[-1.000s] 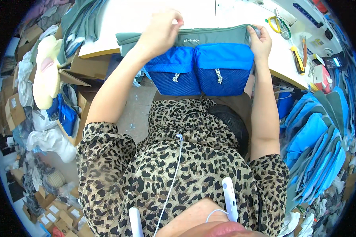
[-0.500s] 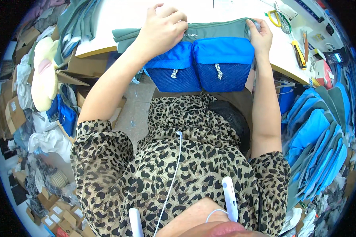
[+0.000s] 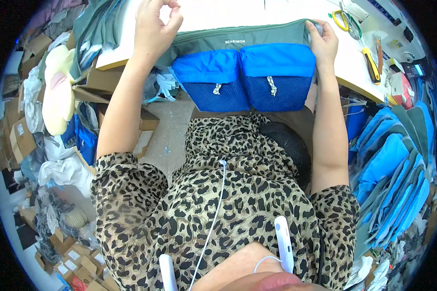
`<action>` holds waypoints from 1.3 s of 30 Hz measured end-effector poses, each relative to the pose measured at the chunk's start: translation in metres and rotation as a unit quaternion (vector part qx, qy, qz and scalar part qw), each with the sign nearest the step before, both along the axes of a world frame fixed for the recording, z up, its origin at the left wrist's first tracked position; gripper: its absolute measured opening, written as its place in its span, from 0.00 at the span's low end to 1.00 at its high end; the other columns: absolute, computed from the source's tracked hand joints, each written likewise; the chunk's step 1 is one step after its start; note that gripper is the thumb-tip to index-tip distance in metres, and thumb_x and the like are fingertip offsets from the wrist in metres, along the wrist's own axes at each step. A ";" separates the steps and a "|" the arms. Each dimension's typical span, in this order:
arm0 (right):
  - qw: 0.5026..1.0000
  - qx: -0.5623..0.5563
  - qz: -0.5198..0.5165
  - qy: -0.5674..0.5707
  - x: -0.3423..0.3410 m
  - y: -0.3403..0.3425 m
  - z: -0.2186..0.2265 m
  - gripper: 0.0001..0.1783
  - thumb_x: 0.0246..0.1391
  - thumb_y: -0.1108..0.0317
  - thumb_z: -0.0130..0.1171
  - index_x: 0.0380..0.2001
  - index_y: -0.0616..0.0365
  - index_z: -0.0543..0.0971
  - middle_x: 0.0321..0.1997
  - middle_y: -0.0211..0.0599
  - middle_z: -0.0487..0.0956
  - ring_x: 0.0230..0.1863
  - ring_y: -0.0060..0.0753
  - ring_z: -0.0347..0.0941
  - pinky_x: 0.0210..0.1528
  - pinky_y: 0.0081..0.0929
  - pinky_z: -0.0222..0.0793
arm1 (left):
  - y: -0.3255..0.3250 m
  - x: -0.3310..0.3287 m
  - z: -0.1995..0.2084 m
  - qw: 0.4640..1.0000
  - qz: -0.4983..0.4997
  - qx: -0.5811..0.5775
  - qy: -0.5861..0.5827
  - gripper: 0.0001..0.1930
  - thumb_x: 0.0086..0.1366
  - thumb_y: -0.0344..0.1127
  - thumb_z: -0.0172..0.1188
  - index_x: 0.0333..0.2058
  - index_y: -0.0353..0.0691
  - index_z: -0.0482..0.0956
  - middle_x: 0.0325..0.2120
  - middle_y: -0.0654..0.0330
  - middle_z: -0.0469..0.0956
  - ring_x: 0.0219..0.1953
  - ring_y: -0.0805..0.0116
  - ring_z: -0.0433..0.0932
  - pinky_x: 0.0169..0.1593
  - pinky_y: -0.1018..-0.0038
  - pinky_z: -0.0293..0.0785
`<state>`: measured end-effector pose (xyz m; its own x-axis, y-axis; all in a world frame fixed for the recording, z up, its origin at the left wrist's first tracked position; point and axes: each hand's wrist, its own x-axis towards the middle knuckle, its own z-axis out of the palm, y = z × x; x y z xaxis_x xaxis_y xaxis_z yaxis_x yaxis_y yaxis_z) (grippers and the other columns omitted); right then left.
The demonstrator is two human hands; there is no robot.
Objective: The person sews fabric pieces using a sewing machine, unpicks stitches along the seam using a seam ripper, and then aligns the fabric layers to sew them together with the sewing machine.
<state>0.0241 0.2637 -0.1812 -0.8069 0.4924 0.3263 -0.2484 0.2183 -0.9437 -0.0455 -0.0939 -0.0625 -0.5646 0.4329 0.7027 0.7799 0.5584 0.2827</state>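
A dark green fabric bag (image 3: 204,41) with white lettering stretches along the table's near edge. From its front hang two bright blue pockets, the left pocket (image 3: 206,68) and the right pocket (image 3: 277,60), each with dark blue mesh below and a speckled cord pull. My right hand (image 3: 324,42) pinches the bag's upper right corner between thumb and fingers. Over the bag's left end is my left hand (image 3: 156,26), fingers curled and thumb apart from them, with nothing visible between; the frame's top edge cuts off part of it.
On the white table (image 3: 228,12), yellow-handled scissors (image 3: 340,20) and a yellow-and-black cutter (image 3: 372,67) lie to the right. A stack of blue and green fabric pieces (image 3: 388,169) hangs at the right. Green pieces (image 3: 99,29) lie at the left, near cardboard boxes (image 3: 102,82).
My left hand has moved left and away from the middle of the bag's top edge, uncovering the lettering. The right hand keeps its hold on the corner.
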 end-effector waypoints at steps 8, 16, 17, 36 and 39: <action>1.000 -0.002 -0.012 0.001 0.004 -0.001 -0.001 0.11 0.55 0.66 0.66 0.38 0.61 0.81 0.32 0.31 0.82 0.31 0.17 0.73 0.35 0.17 0.69 | 0.023 0.028 -0.011 0.974 -0.084 -0.210 -0.027 0.15 0.56 0.38 0.66 0.43 0.45 0.79 0.47 0.60 0.78 0.51 0.57 0.75 0.56 0.63 0.66; 0.998 -0.018 0.002 0.058 0.011 -0.006 0.006 0.09 0.56 0.70 0.64 0.38 0.62 0.79 0.31 0.27 0.79 0.29 0.13 0.70 0.30 0.12 0.63 | 0.024 0.026 -0.015 0.972 -0.032 -0.158 -0.173 0.14 0.62 0.37 0.62 0.47 0.44 0.79 0.37 0.60 0.82 0.44 0.61 0.80 0.49 0.67 0.74; 0.998 -0.030 0.009 0.061 0.011 -0.006 0.006 0.09 0.56 0.70 0.64 0.38 0.62 0.79 0.31 0.27 0.79 0.29 0.13 0.69 0.30 0.12 0.63 | 0.023 0.025 -0.013 0.972 -0.032 -0.158 -0.174 0.14 0.62 0.37 0.62 0.47 0.44 0.79 0.37 0.60 0.82 0.44 0.61 0.80 0.49 0.67 0.74; 0.996 -0.046 0.037 0.073 0.011 -0.009 0.011 0.08 0.57 0.72 0.63 0.38 0.62 0.79 0.34 0.29 0.81 0.34 0.15 0.73 0.36 0.13 0.67 | 0.066 0.026 -0.022 0.908 -0.052 -0.388 0.150 0.02 0.53 0.36 0.63 0.27 0.49 0.80 0.30 0.70 0.78 0.42 0.73 0.77 0.59 0.59 0.63; 0.997 -0.035 0.012 0.063 0.013 -0.009 0.012 0.07 0.57 0.72 0.63 0.38 0.62 0.79 0.33 0.29 0.81 0.34 0.15 0.73 0.36 0.12 0.67 | 0.068 0.012 -0.024 0.928 -0.012 -0.359 0.103 0.05 0.53 0.36 0.63 0.29 0.45 0.79 0.31 0.67 0.79 0.44 0.68 0.77 0.56 0.60 0.67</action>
<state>0.0367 0.2550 -0.1691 -0.7734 0.4986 0.3914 -0.3701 0.1461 -0.9174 -0.0335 -0.0262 -0.0870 -0.4343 0.8419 0.3202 0.7914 0.5264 -0.3108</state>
